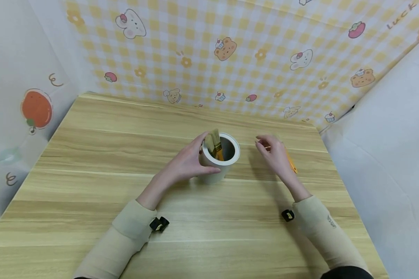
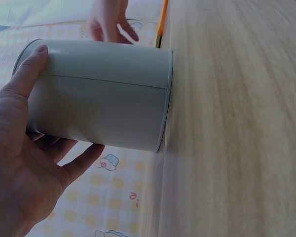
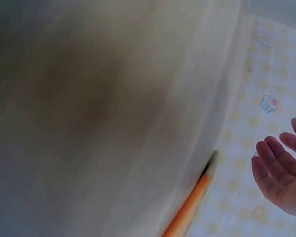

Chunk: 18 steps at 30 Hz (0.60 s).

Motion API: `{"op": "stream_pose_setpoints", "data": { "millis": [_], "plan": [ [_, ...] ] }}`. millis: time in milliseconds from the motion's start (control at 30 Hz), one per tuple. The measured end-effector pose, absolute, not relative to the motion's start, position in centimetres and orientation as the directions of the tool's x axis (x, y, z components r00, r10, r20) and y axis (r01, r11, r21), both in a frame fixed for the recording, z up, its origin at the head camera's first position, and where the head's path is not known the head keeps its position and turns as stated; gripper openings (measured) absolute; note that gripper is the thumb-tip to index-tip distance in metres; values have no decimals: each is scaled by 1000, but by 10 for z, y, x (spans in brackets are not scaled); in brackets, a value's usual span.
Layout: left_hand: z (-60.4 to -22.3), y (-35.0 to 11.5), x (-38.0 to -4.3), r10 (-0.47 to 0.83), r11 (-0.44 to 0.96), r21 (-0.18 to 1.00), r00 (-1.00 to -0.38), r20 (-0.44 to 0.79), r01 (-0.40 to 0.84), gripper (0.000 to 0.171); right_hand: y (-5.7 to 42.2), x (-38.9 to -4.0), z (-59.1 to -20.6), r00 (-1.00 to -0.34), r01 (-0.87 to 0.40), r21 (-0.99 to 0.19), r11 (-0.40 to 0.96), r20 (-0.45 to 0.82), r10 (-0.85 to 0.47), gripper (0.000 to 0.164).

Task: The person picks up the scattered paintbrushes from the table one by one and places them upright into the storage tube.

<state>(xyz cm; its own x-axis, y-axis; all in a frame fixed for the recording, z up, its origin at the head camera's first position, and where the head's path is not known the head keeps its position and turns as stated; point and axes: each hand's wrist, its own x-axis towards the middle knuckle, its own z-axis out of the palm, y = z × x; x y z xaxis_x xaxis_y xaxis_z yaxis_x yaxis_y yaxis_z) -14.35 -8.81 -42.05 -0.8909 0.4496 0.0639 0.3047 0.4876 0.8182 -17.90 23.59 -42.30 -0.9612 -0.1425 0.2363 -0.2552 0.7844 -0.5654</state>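
My left hand (image 1: 190,159) holds a light grey cylindrical can (image 1: 213,176) with a white rim, thumb on the near side and fingers round the far side. Inside the can, paintbrushes (image 1: 214,140) stand with pale bristles up, leaning on the left of the rim; an orange handle shows. In the left wrist view, the can (image 2: 98,94) has its base right at the tabletop. To its right, my right hand (image 1: 274,153) hovers over the table with loosely bent fingers and nothing in them. Beneath it lies an orange-handled paintbrush (image 1: 291,162), partly hidden by the hand; its dark ferrule (image 3: 207,165) shows in the right wrist view.
The wood-grain tabletop (image 1: 90,186) extends around the can. A yellow checked cloth (image 1: 202,42) with cartoon prints hangs along the back edge. White sheets (image 1: 387,155) close off the sides.
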Motion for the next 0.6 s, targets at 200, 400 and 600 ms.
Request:
{"op": "stream_pose_setpoints", "data": {
  "millis": [200,400,600],
  "plan": [
    [-420,-88,-144,453,478,822,-889,71,309,119,258,-180,-434,-972,-211,-529,822,206,-116,32],
    [-420,-89,-144,456,469,824,-886,82,318,117,272,-177,-436,-970,-196,-475,858,224,-98,31],
    [-420,-88,-144,453,476,824,-888,71,309,118,281,-173,-438,-973,-194,-427,883,200,-117,30]
  ]
}}
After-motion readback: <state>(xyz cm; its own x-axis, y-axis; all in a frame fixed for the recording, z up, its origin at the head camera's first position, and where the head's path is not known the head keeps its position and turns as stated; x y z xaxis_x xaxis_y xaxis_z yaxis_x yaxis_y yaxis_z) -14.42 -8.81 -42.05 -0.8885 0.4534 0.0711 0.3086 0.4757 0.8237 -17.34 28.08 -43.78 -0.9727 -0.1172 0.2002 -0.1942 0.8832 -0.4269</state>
